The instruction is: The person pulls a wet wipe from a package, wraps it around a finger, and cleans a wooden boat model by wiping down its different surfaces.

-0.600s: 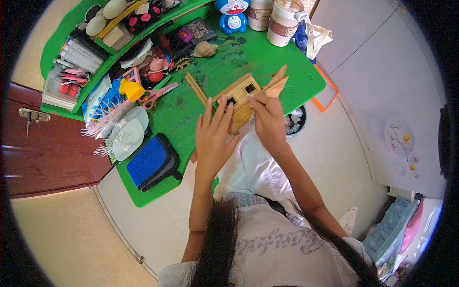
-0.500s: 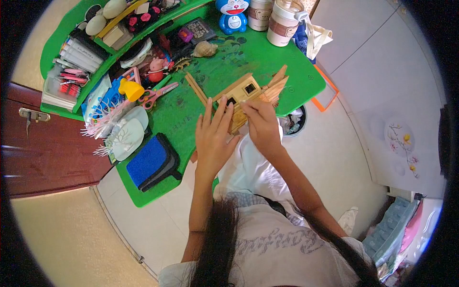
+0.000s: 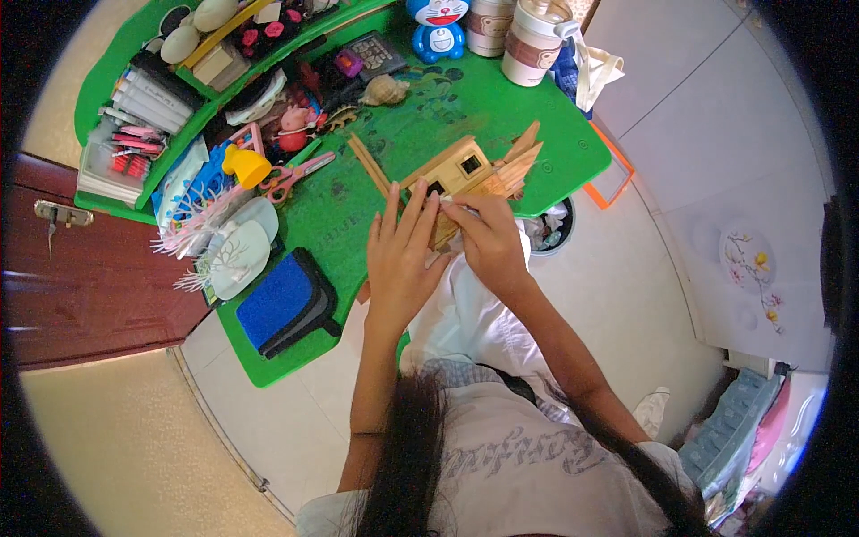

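Observation:
A wooden model (image 3: 451, 166) with dark square openings rests at the near edge of the green desk (image 3: 349, 228). Slats stick out at its left, and pointed pieces flare at its right end. My left hand (image 3: 400, 259) lies over the model's left part with its fingers stretched out, fingertips touching the wood. My right hand (image 3: 492, 242) is closed in a pinch against the model's near side, beside my left fingers. Whatever sits between those pinched fingertips is too small and too covered to name. The hands also hide the near part of the model.
Pink scissors (image 3: 300, 177), a yellow cup-shaped piece (image 3: 245, 167) and a blue-and-black pad (image 3: 284, 304) lie left. A shell (image 3: 386, 90), a blue figurine (image 3: 438, 31) and lidded cups (image 3: 530, 54) stand at the back. A bin (image 3: 557, 228) is below the right edge.
My right hand has slid slightly left along the model, its pinched fingertips now closer to my left fingers. The left hand and the model have barely moved.

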Demonstrator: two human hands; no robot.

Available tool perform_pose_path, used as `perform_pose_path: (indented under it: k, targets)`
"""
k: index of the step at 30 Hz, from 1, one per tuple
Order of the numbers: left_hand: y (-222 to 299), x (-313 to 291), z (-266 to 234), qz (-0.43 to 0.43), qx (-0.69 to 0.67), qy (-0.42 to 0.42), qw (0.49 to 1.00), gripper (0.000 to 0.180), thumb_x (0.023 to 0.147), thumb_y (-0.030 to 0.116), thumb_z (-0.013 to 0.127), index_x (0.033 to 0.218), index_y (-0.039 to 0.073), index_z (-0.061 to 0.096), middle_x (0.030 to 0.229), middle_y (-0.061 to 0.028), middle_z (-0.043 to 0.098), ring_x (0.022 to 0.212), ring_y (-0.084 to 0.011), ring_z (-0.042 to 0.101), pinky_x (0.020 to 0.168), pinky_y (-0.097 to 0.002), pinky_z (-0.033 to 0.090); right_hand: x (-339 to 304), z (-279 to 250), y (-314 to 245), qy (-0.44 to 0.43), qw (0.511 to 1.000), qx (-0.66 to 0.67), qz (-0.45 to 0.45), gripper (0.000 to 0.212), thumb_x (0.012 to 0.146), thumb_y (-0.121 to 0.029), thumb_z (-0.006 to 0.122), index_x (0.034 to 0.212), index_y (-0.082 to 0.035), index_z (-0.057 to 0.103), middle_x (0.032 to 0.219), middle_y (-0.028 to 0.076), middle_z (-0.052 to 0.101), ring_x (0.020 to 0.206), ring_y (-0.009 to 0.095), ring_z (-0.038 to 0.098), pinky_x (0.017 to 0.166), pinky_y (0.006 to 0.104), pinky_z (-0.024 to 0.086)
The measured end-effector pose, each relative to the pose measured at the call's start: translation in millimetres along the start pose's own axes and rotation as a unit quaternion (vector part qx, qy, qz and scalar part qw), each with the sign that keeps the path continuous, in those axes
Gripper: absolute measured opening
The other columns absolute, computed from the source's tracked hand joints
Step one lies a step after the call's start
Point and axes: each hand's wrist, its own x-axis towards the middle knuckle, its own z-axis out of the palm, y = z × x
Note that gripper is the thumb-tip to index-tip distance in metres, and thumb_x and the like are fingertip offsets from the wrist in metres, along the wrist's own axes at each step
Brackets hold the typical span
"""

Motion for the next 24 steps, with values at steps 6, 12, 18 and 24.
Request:
perform_pose_path:
  k: [6,12,18,24]
  targets:
    - [0,0,1,0.001,-0.011,0.003,1.000,0.079,0.064,0.017,0.079,0.136,0.008,0.047,0.148,-0.0080,0.037,0.138,-0.0365,0.030,0.100,-0.0560,0.035,5,-6,10,0.017,0.999,-0.021,-0.017,0.031,0.069,-0.002,0.064,0.099,-0.003,0.068,0.099,0.012,0.063,0.090,0.030,0.060,0.081,0.0364,0.048]
    - [0,1,1,0.001,0.000,0.009,1.000,0.084,0.058,0.016,0.081,0.135,0.009,0.048,0.147,-0.0078,0.039,0.136,-0.0347,0.033,0.104,-0.0458,0.036,10,-15,27,0.063,0.997,-0.038,-0.005,0.026,0.070,0.004,0.062,0.094,-0.004,0.071,0.095,0.011,0.065,0.087,0.029,0.059,0.077,0.0360,0.048]
    - [-2,0,3,0.004,-0.016,0.007,1.000,0.079,0.064,0.018,0.079,0.135,0.007,0.047,0.148,-0.0081,0.037,0.138,-0.0364,0.030,0.100,-0.0550,0.036,12,-18,30,0.091,0.995,-0.032,0.028,0.029,0.069,0.008,0.064,0.095,-0.003,0.071,0.095,0.010,0.065,0.087,0.029,0.059,0.076,0.0353,0.048]
    - [1,1,2,0.000,-0.004,0.011,1.000,0.083,0.059,0.016,0.080,0.134,0.008,0.048,0.148,-0.0067,0.039,0.137,-0.0350,0.032,0.105,-0.0453,0.035,7,-14,26,0.109,0.992,-0.032,0.050,0.029,0.070,0.008,0.063,0.096,-0.003,0.071,0.097,0.011,0.067,0.087,0.029,0.060,0.076,0.0363,0.049]
